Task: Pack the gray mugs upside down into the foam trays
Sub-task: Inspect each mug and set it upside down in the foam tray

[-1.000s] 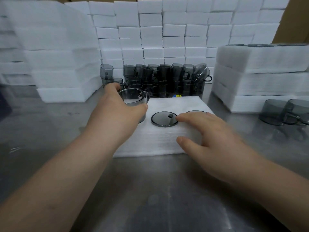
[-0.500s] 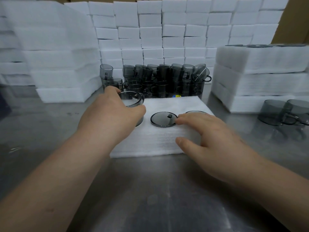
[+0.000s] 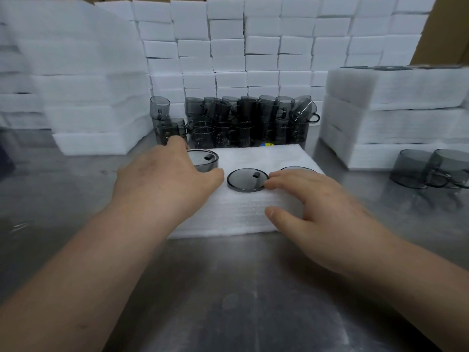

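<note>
Your left hand [image 3: 165,179] grips the gray mug [image 3: 204,160] from its left side, fingers wrapped round the wall. The mug is inverted, flat base uppermost, and sits part-way into a pocket at the left end of the foam tray [image 3: 243,212]; its wall stands proud of the foam. How deep it has gone cannot be told, as your hand hides the near side.

Your right hand [image 3: 322,212] lies flat and loose on the tray, gripping nothing, fingertips [image 3: 272,182] just beside the seated middle mug [image 3: 247,179]. A third seated mug [image 3: 297,169] shows only a sliver of base behind that hand.

Step in hand, as judged: seating the left mug. Press straight down, with the mug's axis vertical, until its base comes level with the two neighbours. Use the right hand as a brace so the tray does not slide on the steel table [image 3: 228,301]. Avoid tilting; a canted rim would likely bite the pocket wall.

Orientation: the mug's axis stands upright, mouth down. The dark handle stub visible through its base lies toward the right-rear, matching the middle mug's, and should stay that way.

Stock noted: loose mugs [image 3: 243,120] stacked at the table's rear behind the tray, two more mugs [image 3: 429,168] toward the right edge, foam stacks [image 3: 396,107] either side.
</note>
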`<action>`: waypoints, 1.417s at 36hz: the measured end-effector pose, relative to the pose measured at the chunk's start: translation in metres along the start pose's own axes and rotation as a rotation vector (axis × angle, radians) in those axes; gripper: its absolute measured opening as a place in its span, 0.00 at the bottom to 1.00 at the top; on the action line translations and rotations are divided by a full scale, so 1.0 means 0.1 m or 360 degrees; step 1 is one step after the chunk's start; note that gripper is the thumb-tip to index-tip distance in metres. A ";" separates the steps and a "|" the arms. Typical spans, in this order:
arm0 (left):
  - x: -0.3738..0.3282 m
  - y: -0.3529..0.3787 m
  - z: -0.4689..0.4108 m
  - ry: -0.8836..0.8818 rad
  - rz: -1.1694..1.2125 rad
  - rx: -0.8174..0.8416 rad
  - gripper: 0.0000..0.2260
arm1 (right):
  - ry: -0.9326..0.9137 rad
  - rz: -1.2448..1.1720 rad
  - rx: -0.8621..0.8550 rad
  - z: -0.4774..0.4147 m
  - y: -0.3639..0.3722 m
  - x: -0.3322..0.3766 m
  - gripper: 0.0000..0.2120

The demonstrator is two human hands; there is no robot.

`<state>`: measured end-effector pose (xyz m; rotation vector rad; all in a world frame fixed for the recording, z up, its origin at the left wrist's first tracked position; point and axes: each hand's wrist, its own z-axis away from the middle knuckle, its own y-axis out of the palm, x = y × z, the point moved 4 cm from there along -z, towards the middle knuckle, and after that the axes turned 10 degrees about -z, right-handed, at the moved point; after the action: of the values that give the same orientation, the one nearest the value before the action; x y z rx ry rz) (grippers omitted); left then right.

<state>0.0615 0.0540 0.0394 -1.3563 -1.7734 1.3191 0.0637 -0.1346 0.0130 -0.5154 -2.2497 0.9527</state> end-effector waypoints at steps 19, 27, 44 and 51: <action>-0.05 -0.04 0.06 0.0096 -0.0231 -0.0033 0.35 | 0.0044 0.0015 0.0019 0.00 0.01 -0.01 0.24; -0.18 -0.07 0.11 0.0487 -0.0077 -0.0147 0.28 | 0.0068 0.0010 0.0032 -0.01 0.01 0.00 0.25; -0.20 0.05 0.11 0.0582 -0.0254 -0.0088 0.16 | 0.0033 0.0012 0.0036 0.00 0.00 0.02 0.24; -0.21 0.06 0.12 0.0608 -0.0284 -0.0053 0.18 | 0.0034 0.0007 0.0028 0.00 -0.01 0.02 0.24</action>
<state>0.0611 0.0307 0.0325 -1.3288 -1.6134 0.8710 0.0616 -0.1340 0.0147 -0.5203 -2.2206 0.9637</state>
